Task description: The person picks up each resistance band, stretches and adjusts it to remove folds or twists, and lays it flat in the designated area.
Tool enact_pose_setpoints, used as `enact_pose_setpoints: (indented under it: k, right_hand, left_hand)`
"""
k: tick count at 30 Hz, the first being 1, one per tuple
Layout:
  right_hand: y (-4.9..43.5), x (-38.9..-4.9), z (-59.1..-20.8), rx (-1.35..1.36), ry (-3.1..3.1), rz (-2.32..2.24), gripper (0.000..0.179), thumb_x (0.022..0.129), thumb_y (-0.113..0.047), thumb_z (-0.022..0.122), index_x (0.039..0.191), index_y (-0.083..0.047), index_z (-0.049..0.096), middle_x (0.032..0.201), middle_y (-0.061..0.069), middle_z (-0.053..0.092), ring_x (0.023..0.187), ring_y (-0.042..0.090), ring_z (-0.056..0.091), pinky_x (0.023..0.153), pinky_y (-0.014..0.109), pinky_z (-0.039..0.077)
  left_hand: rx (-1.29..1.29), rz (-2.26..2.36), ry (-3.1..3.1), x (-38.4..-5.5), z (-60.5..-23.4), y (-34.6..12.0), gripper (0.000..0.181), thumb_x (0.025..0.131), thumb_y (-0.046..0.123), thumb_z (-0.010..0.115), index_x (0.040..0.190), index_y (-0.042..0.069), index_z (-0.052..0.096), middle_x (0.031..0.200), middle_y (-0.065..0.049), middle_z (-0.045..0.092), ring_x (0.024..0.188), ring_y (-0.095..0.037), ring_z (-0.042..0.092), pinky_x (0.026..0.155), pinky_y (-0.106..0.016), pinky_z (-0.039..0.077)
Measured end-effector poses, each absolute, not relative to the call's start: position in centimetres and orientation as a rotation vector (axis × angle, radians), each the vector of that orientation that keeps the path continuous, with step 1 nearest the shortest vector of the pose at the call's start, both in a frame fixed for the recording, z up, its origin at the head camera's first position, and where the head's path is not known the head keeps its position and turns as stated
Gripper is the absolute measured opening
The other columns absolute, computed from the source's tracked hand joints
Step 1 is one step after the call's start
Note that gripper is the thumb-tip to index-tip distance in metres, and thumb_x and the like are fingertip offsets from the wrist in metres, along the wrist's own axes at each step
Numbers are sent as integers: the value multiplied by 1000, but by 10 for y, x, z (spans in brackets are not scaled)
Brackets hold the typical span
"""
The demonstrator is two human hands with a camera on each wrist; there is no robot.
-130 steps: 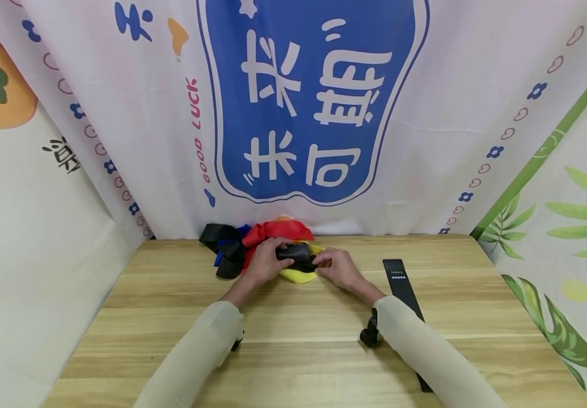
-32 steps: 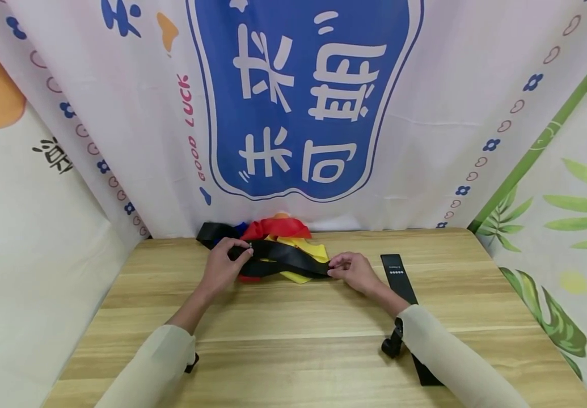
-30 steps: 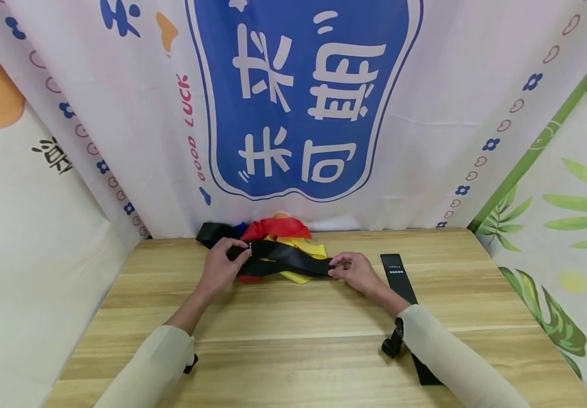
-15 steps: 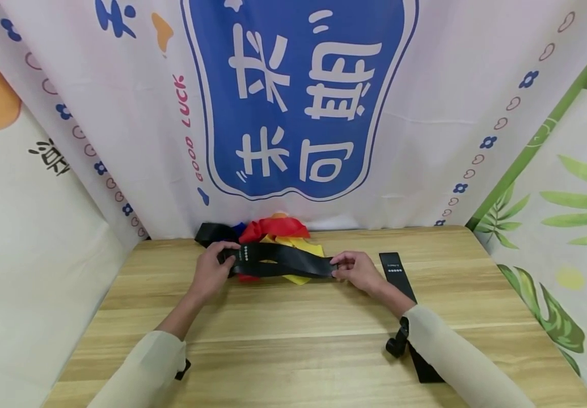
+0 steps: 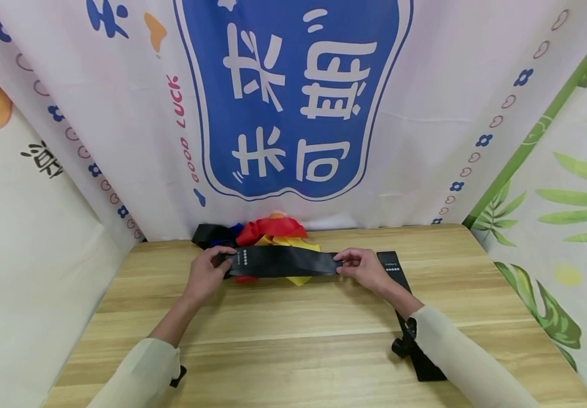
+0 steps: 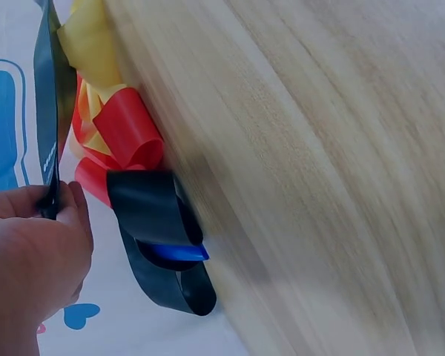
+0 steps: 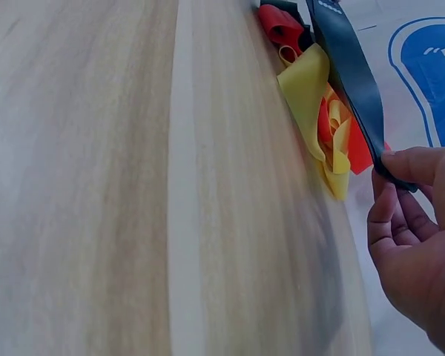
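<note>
A black resistance band loop (image 5: 288, 261) with white dots and small print near its left end is stretched level between my two hands. My left hand (image 5: 207, 271) pinches its left end between thumb and fingers. At the opposite end, my right hand (image 5: 363, 268) pinches it the same way. Behind and below the held band lies a pile of loose bands: a red band (image 5: 273, 228), a yellow band (image 6: 93, 44), a blue band (image 6: 176, 252) and another black band (image 6: 144, 204). The held band covers part of this pile in the head view.
Another black band (image 5: 428, 362) lies flat and straight on the wooden table (image 5: 273, 351), partly under my right forearm. A printed white curtain (image 5: 416, 170) hangs along the table's back edge, with more printed cloth at both sides.
My hands have moved apart, drawing the black band out of the pile. Its print has turned to face up, and its two layers now lie together as one flat strip.
</note>
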State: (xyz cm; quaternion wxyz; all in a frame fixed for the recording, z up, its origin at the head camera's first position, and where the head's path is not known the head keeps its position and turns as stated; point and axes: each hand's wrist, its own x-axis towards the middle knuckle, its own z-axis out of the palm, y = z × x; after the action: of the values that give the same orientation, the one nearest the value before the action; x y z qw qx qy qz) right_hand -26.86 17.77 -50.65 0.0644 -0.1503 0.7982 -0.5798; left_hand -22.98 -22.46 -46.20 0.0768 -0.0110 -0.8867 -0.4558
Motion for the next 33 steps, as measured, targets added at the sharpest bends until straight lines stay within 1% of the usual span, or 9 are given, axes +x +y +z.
enact_pose_setpoints:
  k: [3,7,9,10,14,16,23,25,33]
  right_hand:
    - [180,-268,-505,-466,2403,-1769,24,92,-2,80,116,-6,78,110,12,73,94,22,66,74,25,57]
    - [184,-266,-501,-472,2370,-1799,23,95,-5,79,117,-4,77,112,15,73,94,26,68,75,31,60]
    - [186,-265,-500,-465,2363,-1810,20,97,-8,78,116,-3,77,112,16,74,92,24,70,75,34,60]
    - [187,-264,-500,-461,2362,-1816,19,98,-10,77,115,-3,78,112,16,75,90,23,71,75,35,61]
    - [191,-260,-499,-448,2378,-1815,16,98,-14,78,111,-4,79,108,14,77,87,19,71,76,38,62]
    - [194,-258,-498,-448,2394,-1805,15,98,-13,78,110,-5,79,106,12,77,87,20,72,76,39,62]
    - [206,-253,-495,-467,2397,-1826,16,97,-8,77,112,-6,79,108,9,76,87,18,72,75,37,62]
    - [211,-252,-494,-486,2383,-1831,17,97,-6,77,113,-4,79,109,11,76,85,18,71,74,36,62]
    - [225,-245,-492,-533,2334,-1789,22,96,-2,76,118,0,76,117,19,73,86,14,69,74,29,60]
  left_hand:
    - [-30,-1356,-2667,-227,-461,-224,20,101,2,66,118,4,77,131,-18,69,101,-27,55,87,-33,45]
    - [-33,-1387,-2682,-223,-459,-225,21,101,2,67,119,3,77,138,-20,67,118,-31,60,98,-40,51]
    - [-31,-1417,-2686,-222,-459,-225,22,101,2,67,121,4,77,141,-20,65,124,-32,59,101,-38,52]
    - [-30,-1437,-2683,-221,-459,-225,23,101,2,67,122,4,77,143,-20,63,126,-31,59,101,-36,52]
    - [-31,-1490,-2675,-221,-458,-226,24,100,1,69,122,5,77,144,-18,63,116,-26,61,86,-16,50]
    - [-32,-1524,-2672,-220,-457,-226,24,100,0,68,123,5,76,143,-18,63,116,-26,62,83,-12,48]
    - [-10,-1695,-2643,-220,-454,-224,25,102,2,66,126,4,75,133,-18,60,111,-27,58,81,-18,54]
    - [-5,-1754,-2629,-220,-453,-223,26,104,3,65,127,3,75,135,-19,60,112,-27,56,82,-19,55]
    - [-16,-1834,-2623,-223,-451,-226,26,104,7,66,129,5,75,151,-17,56,135,-30,49,88,-14,52]
